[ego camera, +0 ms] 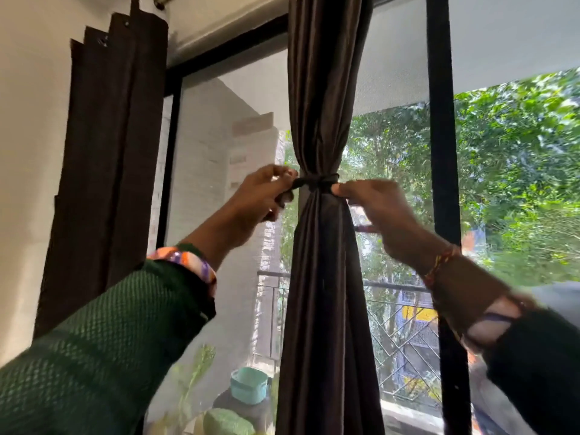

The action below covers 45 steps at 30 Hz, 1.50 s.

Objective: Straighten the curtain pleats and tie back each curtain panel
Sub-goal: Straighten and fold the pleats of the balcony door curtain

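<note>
Two hands are working at the tie (317, 180) cinched round the middle curtain (326, 120), which is hanging before the window frame (441, 152). The left hand (266, 196) is pinching the tie's end; the right hand (373, 204) is gripping at its other side, though blur is hiding what its fingers are holding. The cloth is looking soft, light and a little slippery, so holding close by the knot seems wise. A second curtain (103, 152) is hanging untied beside the wall (28, 120).
</note>
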Each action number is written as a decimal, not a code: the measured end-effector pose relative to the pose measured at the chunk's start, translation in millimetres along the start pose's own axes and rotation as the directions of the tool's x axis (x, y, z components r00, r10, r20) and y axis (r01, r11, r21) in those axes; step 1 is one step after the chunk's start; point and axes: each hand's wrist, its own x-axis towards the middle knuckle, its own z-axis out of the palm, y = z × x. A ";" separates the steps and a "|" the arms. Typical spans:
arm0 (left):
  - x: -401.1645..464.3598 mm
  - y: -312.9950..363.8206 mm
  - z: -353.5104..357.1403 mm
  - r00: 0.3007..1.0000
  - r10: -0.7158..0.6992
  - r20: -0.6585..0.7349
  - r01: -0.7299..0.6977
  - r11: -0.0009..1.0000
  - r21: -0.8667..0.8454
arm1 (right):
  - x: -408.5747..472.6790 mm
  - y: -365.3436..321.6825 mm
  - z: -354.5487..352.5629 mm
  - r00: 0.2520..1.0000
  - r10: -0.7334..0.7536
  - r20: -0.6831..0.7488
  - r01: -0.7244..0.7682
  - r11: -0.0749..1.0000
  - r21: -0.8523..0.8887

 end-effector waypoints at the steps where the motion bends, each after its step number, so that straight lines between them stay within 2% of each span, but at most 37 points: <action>1: -3.9 -5.9 6.8 0.999 -0.044 0.024 0.044 0.999 0.002 | -5.6 9.3 4.5 0.999 0.052 0.005 -0.052 0.989 0.138; 3: -9.6 -18.9 21.8 0.981 -0.143 0.131 0.143 0.990 0.014 | -12.5 26.8 15.9 0.990 0.139 0.004 -0.132 0.929 0.346; 5: -12.0 -28.8 31.8 0.958 -0.172 0.229 0.164 0.985 0.053 | -11.5 36.7 20.2 0.980 0.193 -0.035 -0.163 0.900 0.404; 7: -5.9 -32.8 33.3 0.955 -0.148 0.256 0.127 0.987 0.098 | -2.6 33.5 15.4 0.978 0.203 -0.044 -0.173 0.913 0.369; 10: 13.2 -28.8 23.5 0.945 -0.108 0.308 0.063 0.987 0.151 | 15.8 18.5 2.1 0.983 0.177 0.038 -0.181 0.948 0.263; 12: 29.7 -12.7 13.3 0.950 -0.081 0.301 0.056 0.994 0.090 | 33.4 3.0 -3.6 0.981 0.162 0.103 -0.185 0.943 0.277; 15: 56.0 15.5 -0.2 0.978 -0.026 0.207 0.030 0.999 -0.016 | 60.7 -17.9 -2.0 0.977 0.161 0.141 -0.191 0.952 0.239; 19: 89.1 53.0 -10.6 0.992 0.015 0.126 -0.001 0.994 -0.108 | 100.6 -43.8 18.7 0.990 0.125 0.068 -0.133 0.981 0.138; 22: 106.1 68.9 -17.5 0.986 0.036 0.160 -0.002 0.978 -0.211 | 126.1 -64.5 34.7 1.000 0.003 0.027 -0.009 0.970 0.241; 24: 113.9 72.7 -23.0 0.978 0.046 0.202 -0.010 0.984 -0.176 | 137.1 -80.7 43.8 0.996 -0.085 -0.029 0.090 0.959 0.269; 26: 119.0 75.7 -31.5 0.975 0.044 0.216 -0.023 0.995 -0.099 | 150.1 -94.0 53.3 0.986 -0.120 -0.113 0.140 0.973 0.182; 30: 125.1 84.3 -48.3 0.970 0.061 0.234 -0.088 0.990 0.111 | 172.1 -107.0 61.6 0.953 -0.127 -0.277 0.099 0.988 -0.115; 34: 134.0 87.3 -59.5 0.970 0.079 0.230 -0.149 0.940 0.306 | 173.8 -108.6 46.6 0.882 -0.267 -0.388 0.062 0.883 -0.466; 39: 145.5 87.8 -52.2 0.947 0.217 0.238 -0.277 0.926 0.257 | 160.5 -118.0 -3.7 0.840 -0.343 -0.420 0.014 0.788 -0.615; 45: 157.2 102.3 -8.0 0.939 0.286 0.190 -0.316 0.937 0.147 | 144.7 -160.2 -93.5 0.783 -0.411 -0.466 -0.028 0.726 -0.687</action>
